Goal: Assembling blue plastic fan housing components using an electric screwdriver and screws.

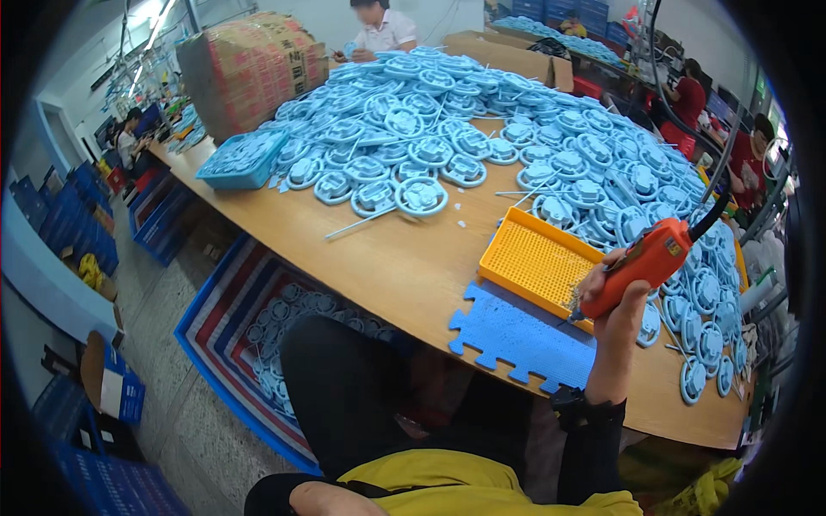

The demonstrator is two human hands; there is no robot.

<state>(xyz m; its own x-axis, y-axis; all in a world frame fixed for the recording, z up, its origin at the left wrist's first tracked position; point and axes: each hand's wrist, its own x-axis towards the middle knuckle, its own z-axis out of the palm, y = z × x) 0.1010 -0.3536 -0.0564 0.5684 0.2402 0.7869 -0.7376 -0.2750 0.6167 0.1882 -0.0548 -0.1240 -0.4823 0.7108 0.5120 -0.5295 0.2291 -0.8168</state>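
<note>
Orange corded driver (647,262) — right-hand fingers (591,284) wrapped around its body — points down near yellow tray (532,254) and blue mat (525,334); left-hand fingers: cannot tell, out of view.

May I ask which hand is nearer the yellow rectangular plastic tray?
Right hand: at the right end of the tray; left hand out of view, its forearm at the picture's bottom.
</note>
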